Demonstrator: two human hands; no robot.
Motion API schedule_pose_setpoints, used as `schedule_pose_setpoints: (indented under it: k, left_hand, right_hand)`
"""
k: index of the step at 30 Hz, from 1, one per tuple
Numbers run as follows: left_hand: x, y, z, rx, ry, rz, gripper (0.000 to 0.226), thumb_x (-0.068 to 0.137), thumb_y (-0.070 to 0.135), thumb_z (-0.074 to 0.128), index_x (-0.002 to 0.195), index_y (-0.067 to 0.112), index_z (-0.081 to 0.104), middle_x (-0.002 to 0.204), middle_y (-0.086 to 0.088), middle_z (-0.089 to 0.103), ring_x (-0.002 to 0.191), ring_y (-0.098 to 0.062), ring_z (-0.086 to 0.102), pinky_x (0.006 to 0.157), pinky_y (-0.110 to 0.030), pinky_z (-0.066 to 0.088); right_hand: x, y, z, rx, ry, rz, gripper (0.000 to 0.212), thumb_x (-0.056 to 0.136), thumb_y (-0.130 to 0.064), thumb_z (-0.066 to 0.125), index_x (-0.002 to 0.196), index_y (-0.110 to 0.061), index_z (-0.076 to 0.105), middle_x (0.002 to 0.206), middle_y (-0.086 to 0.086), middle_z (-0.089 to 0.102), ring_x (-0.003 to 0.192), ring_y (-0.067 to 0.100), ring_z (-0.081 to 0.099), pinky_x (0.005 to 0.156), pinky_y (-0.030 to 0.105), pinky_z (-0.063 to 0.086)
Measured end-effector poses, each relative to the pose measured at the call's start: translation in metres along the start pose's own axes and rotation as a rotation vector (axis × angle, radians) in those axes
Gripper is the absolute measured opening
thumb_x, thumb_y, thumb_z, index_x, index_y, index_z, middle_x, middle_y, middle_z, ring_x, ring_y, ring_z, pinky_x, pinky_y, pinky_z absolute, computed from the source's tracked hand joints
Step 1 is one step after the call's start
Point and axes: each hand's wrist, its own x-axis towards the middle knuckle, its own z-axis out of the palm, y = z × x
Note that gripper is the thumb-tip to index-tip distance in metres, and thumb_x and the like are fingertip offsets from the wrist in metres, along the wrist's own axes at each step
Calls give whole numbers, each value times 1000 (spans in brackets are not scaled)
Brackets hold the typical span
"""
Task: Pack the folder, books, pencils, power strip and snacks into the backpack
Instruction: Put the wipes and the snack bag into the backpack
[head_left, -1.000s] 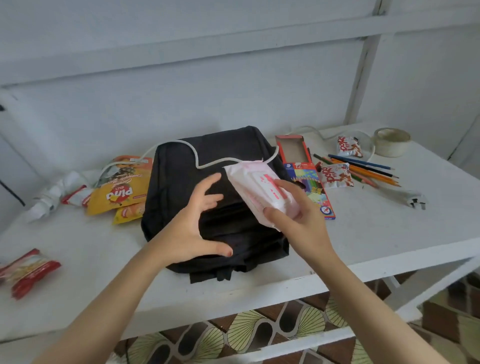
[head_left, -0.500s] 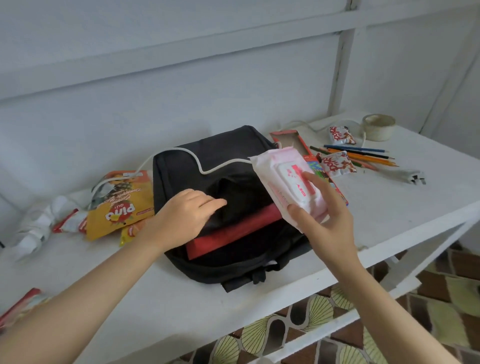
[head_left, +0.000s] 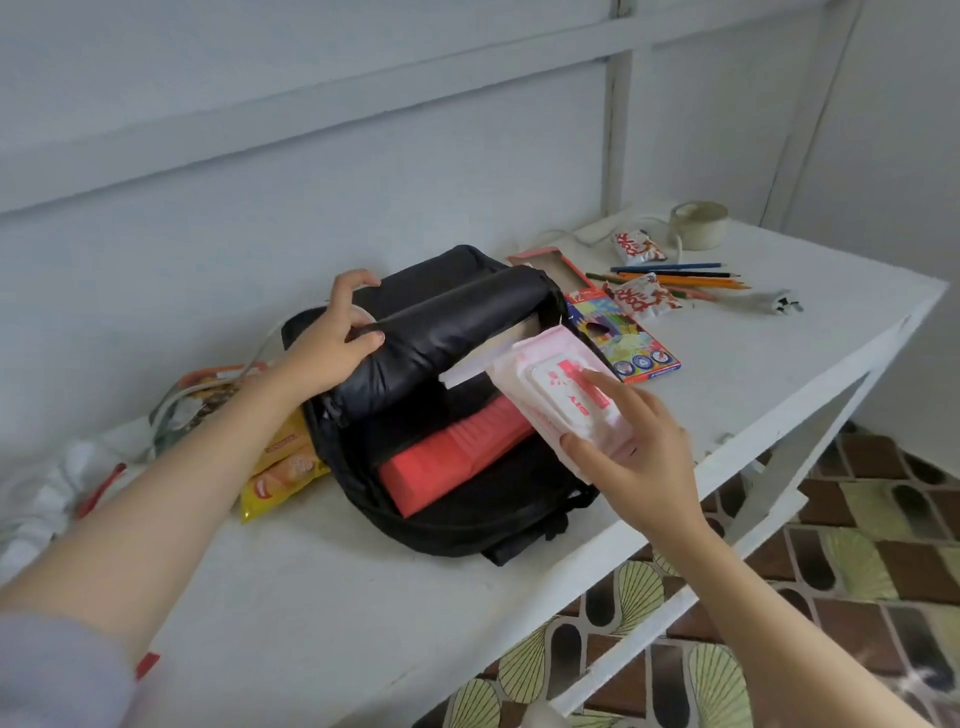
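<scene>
A black backpack (head_left: 467, 499) lies open on the white table (head_left: 322, 597). My left hand (head_left: 332, 338) grips its front flap (head_left: 441, 332) and holds it lifted. Inside lie a red folder (head_left: 447, 462) and the white edge of a book (head_left: 467, 364). My right hand (head_left: 639, 457) holds a pink-and-white wipes pack (head_left: 561, 395) at the bag's opening. Loose coloured pencils (head_left: 680, 278), a pencil box (head_left: 623, 338), small snack packets (head_left: 647, 299) and a white plug (head_left: 779, 301) on its cord lie to the right. Yellow snack bags (head_left: 280, 473) sit left of the bag.
A roll of tape (head_left: 698, 223) stands at the table's far right corner. A white bundle (head_left: 31, 499) lies at the far left. The wall runs close behind the table. The table's front edge drops to a tiled floor (head_left: 857, 545).
My left hand has pulled the backpack's flap up and back, opening the bag wider. My right hand has brought the wipes pack lower, toward the opening.
</scene>
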Motion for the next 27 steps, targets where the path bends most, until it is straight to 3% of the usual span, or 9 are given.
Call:
schedule_pose_setpoints:
  k: [2,5,7,9,11,14,16,21,27]
  left_hand:
    - [-2,-5,6,283,54,145,38,95,12,47,128,31,40,128,-3,48,104,-17,51,84,-28,35]
    - [-7,-16,16,445,46,248,45,96,8,42,131,36,47,144,2,39,116,-22,52,82,-31,42]
    - [-16,-21,22,589,34,261,43,98,28,40,138,42,36,151,-3,29,120,-28,50,78,-35,46]
    - [-29,-24,25,708,-31,245,62,90,56,41,144,47,13,153,-9,21,121,-32,47,78,-39,49]
    - [-35,-26,24,763,-69,213,80,82,66,45,142,50,-5,143,-15,31,107,-32,54,71,-36,50]
    - [-31,-26,15,713,-48,286,75,89,53,44,135,57,-16,102,-8,45,65,-20,52,52,-29,45]
    - [-24,-23,5,663,-71,359,72,94,44,41,129,65,-19,90,-3,42,61,-18,49,51,-26,42]
    - [-10,-14,-20,629,-168,437,66,97,33,38,122,74,-7,114,-10,47,74,-18,53,66,-31,50]
    - [-10,8,-33,673,-81,439,53,98,25,41,137,53,20,98,-1,35,60,-8,34,56,-24,30]
  right_hand:
    - [-2,-1,3,-48,-6,-1,57,69,-57,52,125,-49,47,111,-19,48,106,9,49,96,53,42]
    - [-3,-1,3,-144,-24,-9,55,72,-53,55,126,-47,47,112,-19,46,106,9,47,103,42,33]
    - [-2,-1,3,-213,-42,-21,56,73,-51,55,128,-45,46,112,-19,46,106,8,47,97,31,23]
    - [-1,-3,5,-271,-50,-38,57,73,-51,55,129,-45,46,113,-16,50,103,7,47,92,29,20]
    - [1,-5,8,-326,-67,-48,59,72,-53,54,130,-43,46,118,-10,55,101,7,47,91,29,21]
    - [2,-13,15,-383,-123,-84,61,71,-60,51,129,-43,47,119,-8,57,103,11,51,92,30,24]
    - [4,-22,22,-403,-177,-110,62,69,-61,49,128,-42,48,119,-8,58,105,12,52,95,33,25]
    - [16,-47,45,-401,-350,-133,64,69,-58,47,131,-43,46,115,-6,56,107,14,49,98,38,25]
    - [39,-66,81,-380,-476,-108,50,81,-48,58,126,-34,42,103,-2,54,98,22,53,84,35,33]
